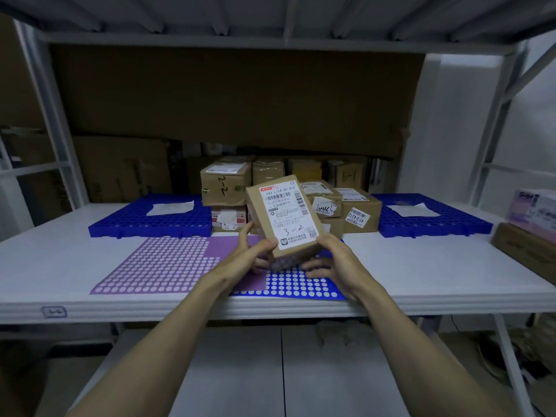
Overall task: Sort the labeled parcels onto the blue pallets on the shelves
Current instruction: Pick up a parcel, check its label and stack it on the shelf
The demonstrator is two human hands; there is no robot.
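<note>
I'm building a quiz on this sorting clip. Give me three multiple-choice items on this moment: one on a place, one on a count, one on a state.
1. Where is the parcel marked 3-2?
A. Held up in both hands in front of the stacked parcels
B. Lying on the left blue pallet
C. On the floor under the shelf

2. How many raised blue pallets on the shelf carry a white sheet of paper?
A. None
B. Two
C. Five

3. How do the hands meet the parcel?
A. Both grip its lower end
B. Only the left touches it
C. Neither touches it

Key: 1 A, the parcel marked 3-2 is raised before the stacked parcels. 2 B, the left blue pallet and right blue pallet each bear one sheet. 3 A, the left hand and right hand hold its bottom.
</note>
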